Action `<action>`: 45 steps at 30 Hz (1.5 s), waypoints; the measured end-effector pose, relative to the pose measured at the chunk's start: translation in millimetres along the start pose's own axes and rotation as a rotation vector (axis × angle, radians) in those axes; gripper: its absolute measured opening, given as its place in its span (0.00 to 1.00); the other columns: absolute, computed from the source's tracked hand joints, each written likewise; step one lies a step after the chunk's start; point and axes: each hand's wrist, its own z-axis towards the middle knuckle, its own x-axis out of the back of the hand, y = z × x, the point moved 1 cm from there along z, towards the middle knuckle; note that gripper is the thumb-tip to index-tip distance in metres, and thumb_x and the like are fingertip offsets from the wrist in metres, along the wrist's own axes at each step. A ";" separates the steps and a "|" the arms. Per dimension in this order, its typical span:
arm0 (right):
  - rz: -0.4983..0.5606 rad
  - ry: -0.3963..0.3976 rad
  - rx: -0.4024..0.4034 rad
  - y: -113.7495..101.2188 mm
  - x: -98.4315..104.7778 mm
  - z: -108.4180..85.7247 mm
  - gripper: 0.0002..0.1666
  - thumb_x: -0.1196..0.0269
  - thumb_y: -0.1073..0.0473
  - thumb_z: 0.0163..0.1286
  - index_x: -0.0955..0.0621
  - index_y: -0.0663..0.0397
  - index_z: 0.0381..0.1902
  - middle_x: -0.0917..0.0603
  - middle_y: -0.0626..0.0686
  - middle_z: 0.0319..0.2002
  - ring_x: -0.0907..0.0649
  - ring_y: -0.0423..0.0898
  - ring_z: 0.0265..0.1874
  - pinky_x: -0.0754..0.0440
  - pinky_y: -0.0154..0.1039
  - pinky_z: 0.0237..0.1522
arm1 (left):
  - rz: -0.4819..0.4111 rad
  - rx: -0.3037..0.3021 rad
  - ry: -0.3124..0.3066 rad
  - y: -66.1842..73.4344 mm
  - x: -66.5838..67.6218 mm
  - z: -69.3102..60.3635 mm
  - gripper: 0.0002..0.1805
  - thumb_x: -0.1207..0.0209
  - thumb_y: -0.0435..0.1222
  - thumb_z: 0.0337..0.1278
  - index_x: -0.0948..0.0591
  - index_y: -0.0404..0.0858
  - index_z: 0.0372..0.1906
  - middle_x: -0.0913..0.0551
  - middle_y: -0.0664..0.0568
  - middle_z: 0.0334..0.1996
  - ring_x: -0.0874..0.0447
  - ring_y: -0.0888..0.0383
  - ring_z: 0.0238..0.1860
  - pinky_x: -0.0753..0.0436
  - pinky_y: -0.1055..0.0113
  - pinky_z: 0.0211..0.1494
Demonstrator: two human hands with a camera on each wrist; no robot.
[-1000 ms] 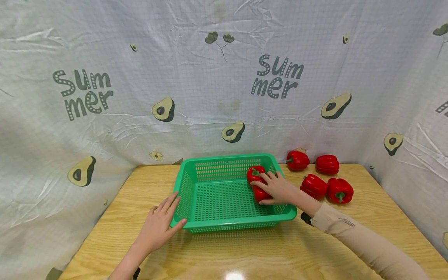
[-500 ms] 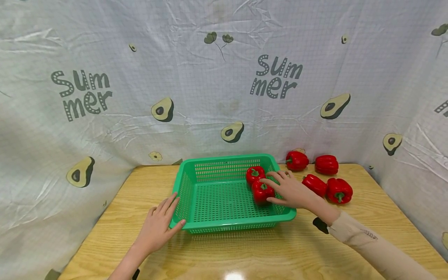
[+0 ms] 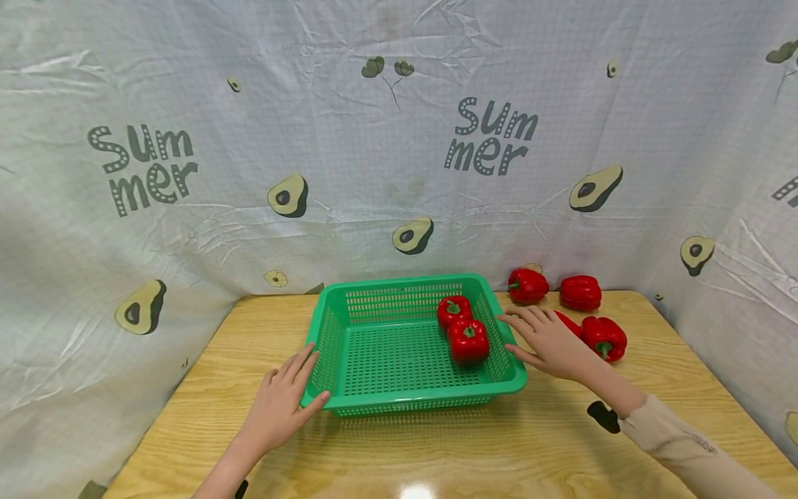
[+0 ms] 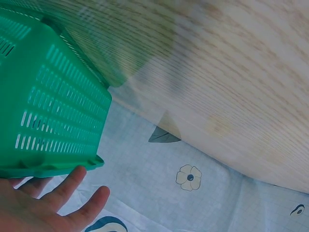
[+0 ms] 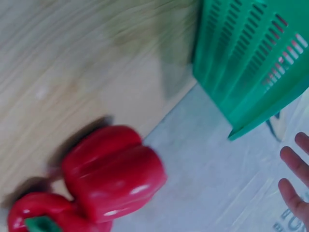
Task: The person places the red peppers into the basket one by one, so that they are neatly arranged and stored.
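Note:
Two red bell peppers stand in the right part of a green plastic basket (image 3: 399,398), one pepper (image 3: 453,310) behind the nearer pepper (image 3: 469,342). At the basket's left rim my left hand (image 3: 280,402) rests with its fingers spread; the left wrist view shows its fingertips at the rim. My right hand (image 3: 555,343) is over the basket's right rim, fingers extended and holding nothing. It partly hides a bell pepper (image 3: 569,323) on the table. Beside that lies another bell pepper (image 3: 603,338), its stem toward me.
Two more bell peppers lie at the back right of the wooden table (image 3: 399,457), a left one (image 3: 527,286) and a right one (image 3: 580,292). A white curtain (image 3: 349,138) with avocado prints hangs behind the table and along its sides.
My right hand has let go of the nearer pepper in the basket and moved right, out over the rim. My left hand stays at the left rim.

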 end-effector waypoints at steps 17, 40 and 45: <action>-0.083 0.068 -0.115 45.3 -4.7 -27.3 0.30 0.34 0.56 0.48 0.26 0.60 0.50 0.23 0.57 0.44 0.27 0.54 0.43 0.32 0.50 0.42 | -0.012 -0.009 0.008 0.6 0.6 0.2 0.36 0.47 0.52 0.54 0.36 0.36 0.63 0.39 0.46 0.66 0.34 0.44 0.60 0.33 0.41 0.51; -0.116 -0.180 -0.301 86.0 -39.5 -28.0 0.29 0.41 0.47 0.59 0.26 0.62 0.51 0.24 0.61 0.49 0.28 0.57 0.49 0.35 0.55 0.43 | -0.018 -0.012 0.009 -0.9 0.7 1.2 0.36 0.48 0.52 0.54 0.37 0.36 0.64 0.40 0.46 0.66 0.32 0.44 0.59 0.33 0.41 0.51; -0.100 -0.236 -0.329 89.2 -44.2 -27.5 0.32 0.40 0.44 0.57 0.26 0.61 0.53 0.25 0.61 0.50 0.29 0.58 0.51 0.36 0.56 0.45 | -0.023 -0.015 0.013 -0.6 1.5 0.6 0.36 0.45 0.50 0.53 0.37 0.35 0.64 0.39 0.46 0.66 0.32 0.44 0.59 0.32 0.41 0.51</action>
